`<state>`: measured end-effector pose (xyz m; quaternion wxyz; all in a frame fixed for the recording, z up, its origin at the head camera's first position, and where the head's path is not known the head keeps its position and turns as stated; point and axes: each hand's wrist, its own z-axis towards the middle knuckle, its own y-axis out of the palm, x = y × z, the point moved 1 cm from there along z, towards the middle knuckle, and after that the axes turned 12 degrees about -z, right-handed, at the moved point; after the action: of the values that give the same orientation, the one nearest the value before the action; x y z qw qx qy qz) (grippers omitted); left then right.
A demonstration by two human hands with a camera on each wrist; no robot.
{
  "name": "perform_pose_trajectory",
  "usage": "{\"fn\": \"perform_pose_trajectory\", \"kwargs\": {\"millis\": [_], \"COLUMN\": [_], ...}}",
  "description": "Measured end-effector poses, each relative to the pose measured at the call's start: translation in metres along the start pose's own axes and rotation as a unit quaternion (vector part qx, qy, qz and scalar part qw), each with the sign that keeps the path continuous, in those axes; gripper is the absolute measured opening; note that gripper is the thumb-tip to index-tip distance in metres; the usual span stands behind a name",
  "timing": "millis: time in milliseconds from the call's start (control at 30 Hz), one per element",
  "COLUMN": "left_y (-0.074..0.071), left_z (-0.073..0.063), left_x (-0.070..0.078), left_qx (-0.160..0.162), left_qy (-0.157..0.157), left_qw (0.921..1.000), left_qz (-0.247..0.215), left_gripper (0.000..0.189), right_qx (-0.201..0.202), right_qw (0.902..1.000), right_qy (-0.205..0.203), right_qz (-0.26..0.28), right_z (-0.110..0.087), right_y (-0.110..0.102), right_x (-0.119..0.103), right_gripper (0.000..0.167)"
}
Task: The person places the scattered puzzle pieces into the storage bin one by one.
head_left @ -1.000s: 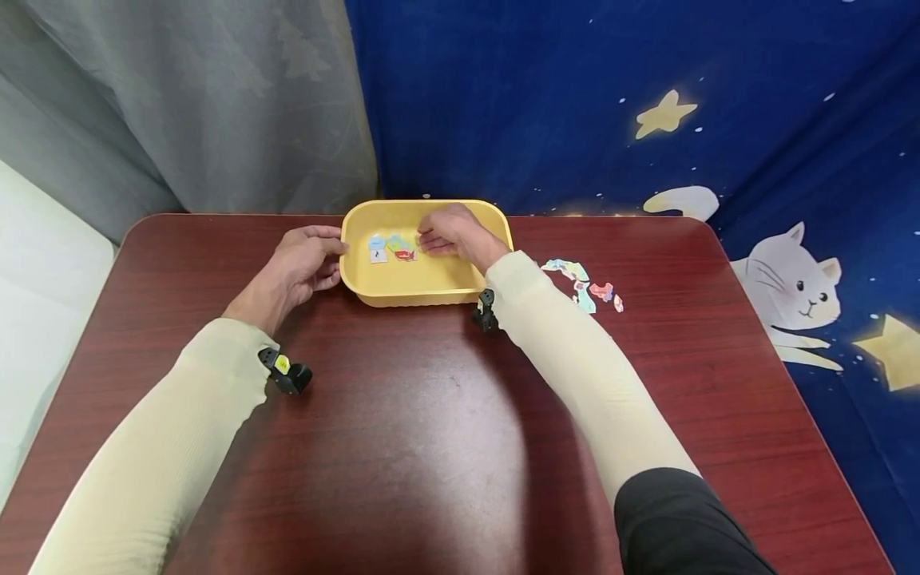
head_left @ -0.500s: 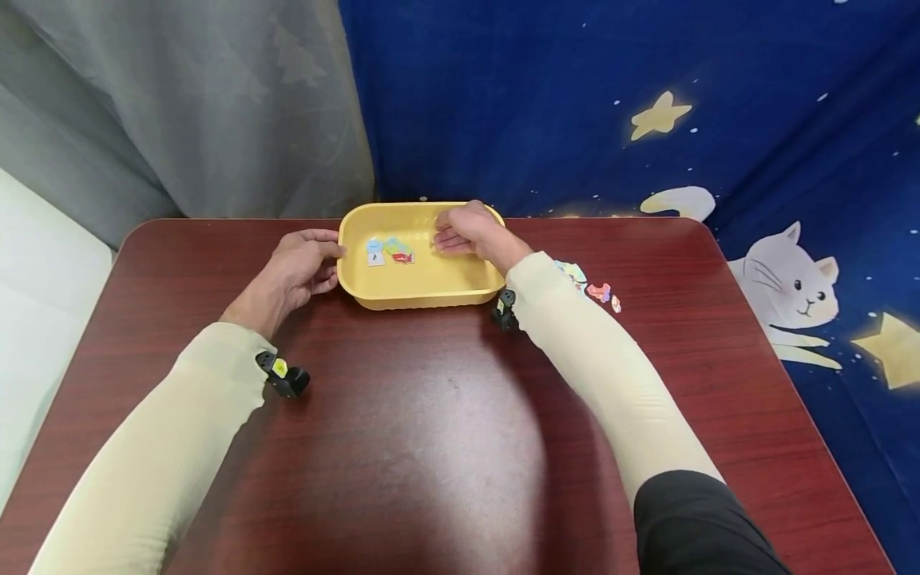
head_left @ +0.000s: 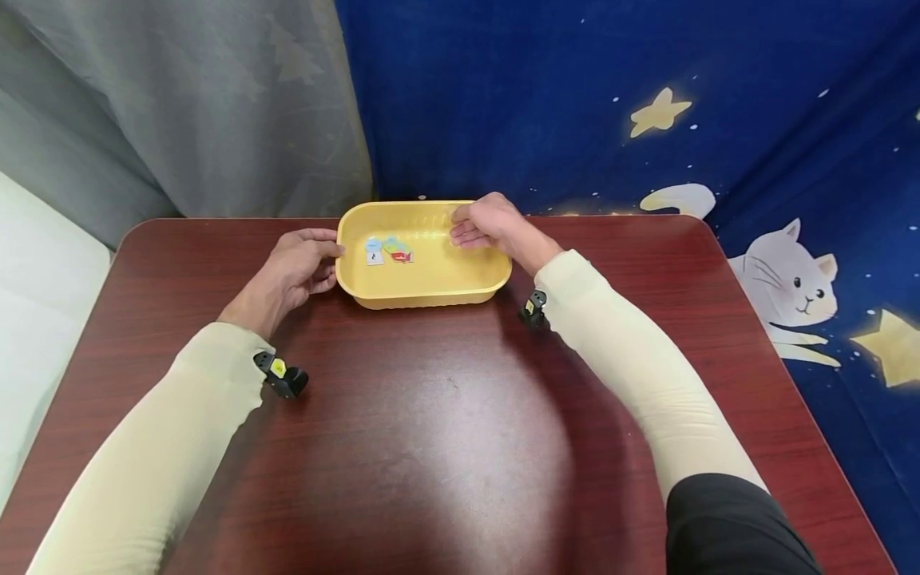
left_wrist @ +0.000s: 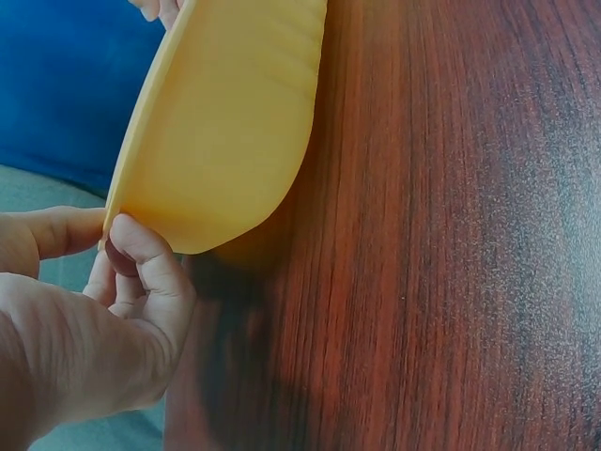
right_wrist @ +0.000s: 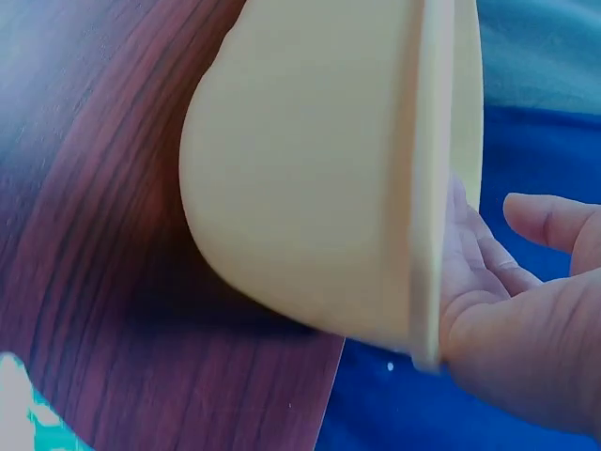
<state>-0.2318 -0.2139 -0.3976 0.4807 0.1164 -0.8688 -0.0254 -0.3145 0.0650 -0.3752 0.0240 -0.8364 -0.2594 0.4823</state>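
Observation:
A yellow plastic basin (head_left: 424,301) sits at the far side of the table in the head view. My left hand (head_left: 296,262) pinches its left rim between thumb and fingers; the left wrist view shows the same grip (left_wrist: 113,310). Over the basin's right end, my right hand (head_left: 496,228) reaches in with relaxed fingers and holds nothing. In the right wrist view those fingers (right_wrist: 474,249) lie inside the rim, with the thumb apart from it. On the basin floor lie a blue-and-white paper cutout (head_left: 374,251) and a blue, green and red one (head_left: 399,252).
The dark red wooden table (head_left: 402,431) spreads in front of the basin. Part of a pale, teal-edged cutout (right_wrist: 33,413) shows low in the right wrist view. Behind the table hang a grey curtain (head_left: 237,104) and a blue one (head_left: 496,96).
My right hand has moved right, away from the cutouts toward the basin's right end. Its sleeve now covers the loose cutouts on the table. The left hand has kept its grip.

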Motion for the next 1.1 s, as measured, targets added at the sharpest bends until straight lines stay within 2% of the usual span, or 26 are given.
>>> {"fn": "perform_pose_trajectory", "kwargs": {"millis": [500,767,933,1100], "left_y": [0.001,0.003,0.003,0.003], "left_z": [0.000,0.002,0.001,0.001], "left_x": [0.001,0.001,0.001,0.000], "left_qx": [0.001,0.002,0.003,0.011], "left_qy": [0.004,0.006,0.008,0.004], "left_qw": [1.0000,1.0000,1.0000,0.9998], "left_qz": [-0.003,0.000,0.003,0.015], "left_gripper": [0.031,0.028,0.028,0.034], "right_qx": [0.007,0.017,0.027,0.018], "right_qw": [0.9993,0.9984,0.9976,0.9976], "right_qy": [-0.020,-0.022,-0.014,-0.008], "right_qz": [0.029,0.050,0.061,0.067], "right_z": [-0.010,-0.014,-0.017,-0.019], "right_y": [-0.028,-0.037,-0.048,-0.054], "right_x": [0.009,0.015,0.022,0.028], "right_gripper": [0.033,0.020,0.026,0.033]}}
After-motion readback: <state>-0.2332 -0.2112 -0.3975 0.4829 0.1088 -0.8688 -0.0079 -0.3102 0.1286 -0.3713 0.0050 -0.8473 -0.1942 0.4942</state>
